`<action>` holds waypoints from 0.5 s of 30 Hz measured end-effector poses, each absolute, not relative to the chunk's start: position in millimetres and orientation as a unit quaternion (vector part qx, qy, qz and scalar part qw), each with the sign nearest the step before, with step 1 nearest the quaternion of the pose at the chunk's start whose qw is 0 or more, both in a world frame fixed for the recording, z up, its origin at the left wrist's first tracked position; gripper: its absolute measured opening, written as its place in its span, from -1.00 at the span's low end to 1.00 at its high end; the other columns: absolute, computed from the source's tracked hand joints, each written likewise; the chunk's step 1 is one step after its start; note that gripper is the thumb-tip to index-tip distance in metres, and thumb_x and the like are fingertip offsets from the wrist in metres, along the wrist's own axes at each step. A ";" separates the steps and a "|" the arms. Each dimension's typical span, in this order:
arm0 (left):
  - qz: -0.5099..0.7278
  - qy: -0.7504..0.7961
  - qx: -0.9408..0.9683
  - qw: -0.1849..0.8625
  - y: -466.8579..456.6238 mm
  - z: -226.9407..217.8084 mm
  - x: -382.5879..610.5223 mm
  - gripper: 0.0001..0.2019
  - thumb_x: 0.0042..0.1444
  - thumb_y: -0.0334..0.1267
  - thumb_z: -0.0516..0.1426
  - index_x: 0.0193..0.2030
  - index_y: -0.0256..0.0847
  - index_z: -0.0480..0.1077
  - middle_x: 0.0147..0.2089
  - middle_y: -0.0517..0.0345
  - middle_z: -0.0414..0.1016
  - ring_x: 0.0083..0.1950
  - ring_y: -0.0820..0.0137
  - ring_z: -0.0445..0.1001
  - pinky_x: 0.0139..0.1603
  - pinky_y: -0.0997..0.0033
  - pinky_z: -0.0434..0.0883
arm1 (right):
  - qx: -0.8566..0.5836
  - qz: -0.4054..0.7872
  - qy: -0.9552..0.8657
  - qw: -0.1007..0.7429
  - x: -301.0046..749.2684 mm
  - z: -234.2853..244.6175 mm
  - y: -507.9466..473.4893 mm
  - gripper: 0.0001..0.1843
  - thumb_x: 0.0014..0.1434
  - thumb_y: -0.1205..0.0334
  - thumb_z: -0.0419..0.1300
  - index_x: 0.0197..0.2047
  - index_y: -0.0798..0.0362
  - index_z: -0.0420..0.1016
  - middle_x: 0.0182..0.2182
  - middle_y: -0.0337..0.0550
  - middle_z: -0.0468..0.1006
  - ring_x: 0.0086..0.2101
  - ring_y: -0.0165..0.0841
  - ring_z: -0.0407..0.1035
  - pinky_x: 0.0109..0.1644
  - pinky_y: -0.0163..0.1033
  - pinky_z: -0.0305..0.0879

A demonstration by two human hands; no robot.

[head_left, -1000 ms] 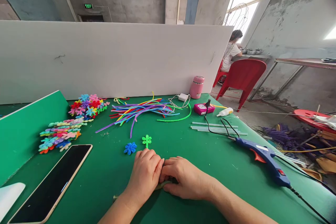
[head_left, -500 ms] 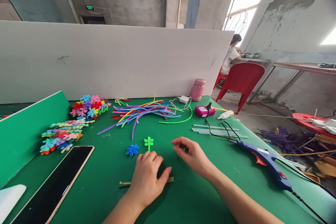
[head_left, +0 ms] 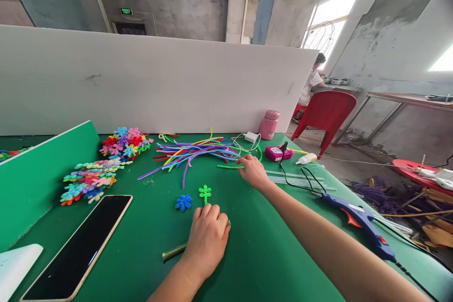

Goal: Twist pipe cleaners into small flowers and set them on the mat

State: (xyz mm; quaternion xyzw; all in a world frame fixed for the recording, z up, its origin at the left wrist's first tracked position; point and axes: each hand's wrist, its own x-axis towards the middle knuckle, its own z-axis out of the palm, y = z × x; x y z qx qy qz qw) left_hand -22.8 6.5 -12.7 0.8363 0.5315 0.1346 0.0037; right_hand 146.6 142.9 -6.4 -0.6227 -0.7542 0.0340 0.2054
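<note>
My left hand (head_left: 208, 238) lies palm down on a thin olive-green stick (head_left: 173, 252) on the green table, fingers curled over it. My right hand (head_left: 252, 170) is stretched far forward with its fingers pinched on a bright green pipe cleaner (head_left: 230, 166) at the edge of the loose pile of coloured pipe cleaners (head_left: 193, 151). A small green pipe-cleaner flower (head_left: 205, 193) and a blue one (head_left: 183, 202) lie just beyond my left hand.
Heaps of finished flowers (head_left: 106, 165) lie at left, a phone (head_left: 79, 247) at front left. A blue glue gun (head_left: 357, 220) with black cord, glue sticks (head_left: 293, 177), a pink box (head_left: 279, 152) and pink bottle (head_left: 268, 124) are at right. A white board (head_left: 141, 80) backs the table. A person sits beyond.
My right hand left the stick and reached forward to the pipe-cleaner pile, closing on a green one. My left hand stayed on the stick.
</note>
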 end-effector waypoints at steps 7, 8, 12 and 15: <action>0.124 0.596 0.793 -0.035 13.5 -11.8 -29.6 -0.82 0.09 -0.41 -0.03 -0.42 -0.22 0.37 -0.35 0.08 0.41 -0.23 0.23 0.36 -0.28 0.24 0.22 | -0.607 -0.038 -0.783 0.130 150.6 -10.8 152.6 -0.79 0.12 0.34 0.01 -0.33 0.04 0.49 -0.23 -0.03 0.45 -0.18 -0.20 0.26 -0.21 -0.20 0.12; 0.123 0.601 0.789 -0.038 13.9 -11.3 -30.3 -0.81 0.09 -0.41 -0.04 -0.42 -0.21 0.37 -0.35 0.08 0.42 -0.23 0.23 0.37 -0.28 0.24 0.21 | -0.601 -0.047 -0.788 0.126 150.4 -10.5 150.9 -0.78 0.13 0.34 0.00 -0.34 0.05 0.48 -0.24 -0.03 0.45 -0.18 -0.21 0.26 -0.21 -0.20 0.11; 0.114 0.621 0.774 -0.050 14.6 -9.6 -32.0 -0.78 0.09 -0.41 -0.07 -0.41 -0.22 0.38 -0.36 0.06 0.43 -0.26 0.22 0.38 -0.30 0.23 0.20 | -0.582 -0.074 -0.800 0.127 149.8 -4.7 144.2 -0.78 0.17 0.34 -0.04 -0.32 0.10 0.43 -0.27 0.00 0.47 -0.22 -0.23 0.30 -0.23 -0.22 0.09; 0.106 0.632 0.766 -0.049 13.8 -6.8 -33.0 -0.78 0.07 -0.42 -0.07 -0.40 -0.22 0.38 -0.37 0.05 0.44 -0.25 0.21 0.38 -0.29 0.22 0.19 | -0.559 -0.083 -0.811 0.148 150.3 4.3 140.7 -0.78 0.21 0.34 -0.08 -0.25 0.11 0.37 -0.29 -0.03 0.49 -0.26 -0.26 0.33 -0.24 -0.24 0.09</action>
